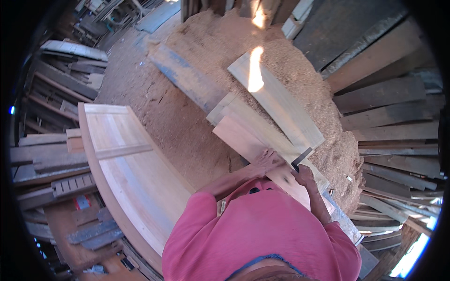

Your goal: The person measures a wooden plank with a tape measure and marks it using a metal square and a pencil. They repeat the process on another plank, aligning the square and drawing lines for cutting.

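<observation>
A pinkish wooden board (241,136) lies slantwise in front of me, on top of a paler plank (255,117). My left hand (268,162) rests on the pinkish board with its fingers stretched out, holding nothing. Just to its right, my right hand (304,176) is closed around a dark L-shaped square (301,158). One arm of the square reaches out over the boards, away from me; its lower end is partly hidden by the fingers. Beyond the hands lies another pale plank (276,98), with a bright patch of sunlight at its far end.
A long panelled wooden door (136,173) stretches along my left side. Sawdust (211,33) is heaped behind and right of the boards, around a blue-stained plank (180,68). Stacked timber (389,126) lines the right, and more wood (47,152) is piled at the left.
</observation>
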`<action>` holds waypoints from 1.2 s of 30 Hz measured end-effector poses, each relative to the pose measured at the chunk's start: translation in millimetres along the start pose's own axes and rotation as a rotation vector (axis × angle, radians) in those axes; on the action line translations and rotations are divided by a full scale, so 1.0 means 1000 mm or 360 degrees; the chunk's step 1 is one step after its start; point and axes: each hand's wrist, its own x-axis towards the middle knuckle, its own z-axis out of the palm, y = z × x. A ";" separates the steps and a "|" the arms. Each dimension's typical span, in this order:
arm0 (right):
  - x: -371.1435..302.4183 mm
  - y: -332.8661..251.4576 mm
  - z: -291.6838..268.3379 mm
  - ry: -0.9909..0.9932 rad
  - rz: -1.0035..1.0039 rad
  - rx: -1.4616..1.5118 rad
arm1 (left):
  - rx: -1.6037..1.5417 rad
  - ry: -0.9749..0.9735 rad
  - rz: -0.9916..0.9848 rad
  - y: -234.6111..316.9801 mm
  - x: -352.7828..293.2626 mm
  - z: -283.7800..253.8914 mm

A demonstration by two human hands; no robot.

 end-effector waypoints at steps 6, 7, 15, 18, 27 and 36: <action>-0.009 0.006 0.000 0.0081 0.0096 0.0190 | -0.0043 0.0277 -0.0125 0.008 -0.009 0.010; -0.012 0.006 -0.001 0.0100 0.0121 0.0252 | -0.0013 0.0268 -0.0175 0.010 -0.012 0.013; -0.032 0.006 -0.003 0.0089 0.0220 0.0345 | 0.0156 0.0342 -0.0461 0.033 -0.018 0.032; -0.029 0.013 0.006 0.0192 0.0130 0.0376 | 0.0157 0.0234 -0.0485 0.035 -0.018 0.027; 0.004 -0.004 -0.003 -0.0062 0.0237 0.1234 | -0.0145 0.0289 -0.0551 0.037 -0.021 0.006; 0.022 -0.129 -0.001 -0.0028 -0.0420 0.0868 | -0.2983 0.1003 -0.0688 0.037 -0.034 0.039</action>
